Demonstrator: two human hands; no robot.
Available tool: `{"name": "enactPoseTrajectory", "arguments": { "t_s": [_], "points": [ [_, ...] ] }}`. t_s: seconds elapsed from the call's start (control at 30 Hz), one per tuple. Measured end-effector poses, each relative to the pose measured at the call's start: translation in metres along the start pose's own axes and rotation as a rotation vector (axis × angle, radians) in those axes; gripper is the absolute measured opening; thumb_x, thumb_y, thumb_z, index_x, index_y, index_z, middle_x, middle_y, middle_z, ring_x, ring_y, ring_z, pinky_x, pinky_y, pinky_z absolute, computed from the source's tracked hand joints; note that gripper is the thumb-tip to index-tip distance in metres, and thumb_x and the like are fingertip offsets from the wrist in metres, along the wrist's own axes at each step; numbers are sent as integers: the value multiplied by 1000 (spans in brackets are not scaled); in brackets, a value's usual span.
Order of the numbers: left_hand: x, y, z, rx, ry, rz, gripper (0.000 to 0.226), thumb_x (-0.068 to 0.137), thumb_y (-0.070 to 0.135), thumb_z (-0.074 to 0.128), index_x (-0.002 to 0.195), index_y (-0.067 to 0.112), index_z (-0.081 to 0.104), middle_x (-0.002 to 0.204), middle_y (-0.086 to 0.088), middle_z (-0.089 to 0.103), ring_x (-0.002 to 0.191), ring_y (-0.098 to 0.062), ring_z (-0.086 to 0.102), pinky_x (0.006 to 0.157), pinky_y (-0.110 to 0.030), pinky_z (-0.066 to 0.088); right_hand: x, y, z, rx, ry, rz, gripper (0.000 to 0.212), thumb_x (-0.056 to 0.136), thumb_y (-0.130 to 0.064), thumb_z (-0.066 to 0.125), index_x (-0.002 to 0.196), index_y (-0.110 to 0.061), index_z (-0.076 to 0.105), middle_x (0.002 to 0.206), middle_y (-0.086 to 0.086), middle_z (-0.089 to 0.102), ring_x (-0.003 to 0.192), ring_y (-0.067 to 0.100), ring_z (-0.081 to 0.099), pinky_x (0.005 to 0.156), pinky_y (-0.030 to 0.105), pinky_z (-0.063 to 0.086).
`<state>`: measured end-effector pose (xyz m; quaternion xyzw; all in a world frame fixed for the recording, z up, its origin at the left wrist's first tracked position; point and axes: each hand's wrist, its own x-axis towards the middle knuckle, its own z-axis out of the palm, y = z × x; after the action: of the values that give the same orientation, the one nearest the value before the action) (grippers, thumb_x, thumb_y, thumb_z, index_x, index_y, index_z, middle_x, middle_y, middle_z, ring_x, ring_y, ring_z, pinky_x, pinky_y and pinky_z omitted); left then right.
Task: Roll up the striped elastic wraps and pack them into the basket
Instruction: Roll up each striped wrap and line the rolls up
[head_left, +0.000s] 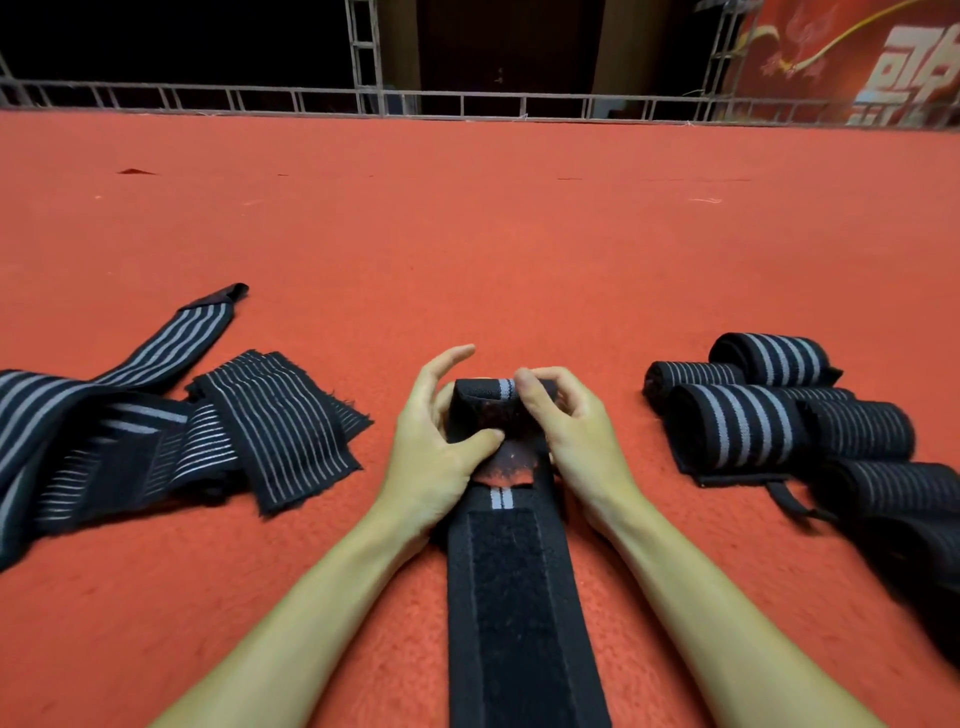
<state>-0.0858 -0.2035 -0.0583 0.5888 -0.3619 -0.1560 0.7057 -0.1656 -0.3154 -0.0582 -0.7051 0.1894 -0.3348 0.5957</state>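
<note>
Fingers of the left hand (431, 441) and right hand (566, 426) pinch the half-rolled wrap (493, 410) on the carpet (467, 234), far from its back edge; it looks best to keep the roll tight and its sides even down the tail

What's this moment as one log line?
step: rolling wrap | left hand: gripping | right hand: gripping | rolled wraps: right | loose wraps: left

You are holding a wrap (501, 499) of matt black woven elastic cloth, its patch (511, 613) looking fuzzy. You are working on a carpet (467, 234) of rough matt red pile. The loose wraps (280, 421) are showing frayed edges.
</note>
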Motion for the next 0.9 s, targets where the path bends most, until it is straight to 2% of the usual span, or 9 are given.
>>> {"name": "enactPoseTrajectory", "arguments": {
  "t_s": [0.07,0.17,0.23,0.3,0.43,0.53,0.67,0.77,0.9],
  "points": [
    [0,-2,1,51,2,-20,69,76,-21,58,128,23,45,100,-10,68,90,-9,64,81,-18,50,0,-2,0,11,-2,-42,23,87,-34,67,85,-11,67,78,-3,68,72,5,59,69,22,47],
    [2,-5,2,79,14,-103,53,81,-10,62,123,19,50,101,0,66,86,4,62,77,-12,48,0,-2,-1,35,-23,-68,12,85,-23,71,82,-12,68,78,-1,67,74,7,58,71,24,47],
    [3,-7,2,75,1,-144,32,86,3,64,114,17,58,103,3,69,96,-2,64,81,-15,49,-1,-2,-2,146,-10,-51,7,82,-20,75,81,-17,68,79,0,67,75,10,60,72,27,48],
    [4,-8,2,49,-38,-180,25,89,8,61,113,14,61,107,0,70,103,-12,64,87,-22,50,0,-2,-4,260,12,-16,11,76,-20,79,81,-20,69,80,3,66,74,13,60,71,30,48],
    [3,-8,1,-95,-83,-220,34,82,17,66,115,11,58,114,-7,68,109,-19,63,94,-33,49,0,-1,-7,368,-9,36,17,71,-14,80,84,-17,70,84,7,65,77,18,60,74,36,49],
    [2,-4,1,-235,-98,-285,48,76,32,63,118,9,54,115,-10,67,105,-20,65,87,-32,52,-1,0,-9,368,-50,38,26,66,-13,81,89,-14,70,89,7,67,82,20,62,79,41,50],
    [3,-3,1,-180,-39,-308,52,80,40,68,123,18,48,115,-8,65,101,-18,65,87,-33,52,-1,2,-8,315,-101,-14,34,64,-10,80,96,-12,68,96,5,68,89,20,62,86,47,51],
    [3,-4,0,-187,16,-282,44,86,22,62,126,16,44,114,-9,63,102,-21,62,89,-36,51,0,3,-8,318,-140,-64,42,65,-3,78,104,-10,63,105,3,66,94,18,62,88,43,51],
    [4,-7,-3,-154,-9,-221,55,79,27,72,124,8,46,122,-15,62,115,-29,59,100,-44,46,1,4,-9,334,-149,-95,53,64,1,77,111,-16,58,114,2,64,98,13,64,85,29,52]
  ]
}}
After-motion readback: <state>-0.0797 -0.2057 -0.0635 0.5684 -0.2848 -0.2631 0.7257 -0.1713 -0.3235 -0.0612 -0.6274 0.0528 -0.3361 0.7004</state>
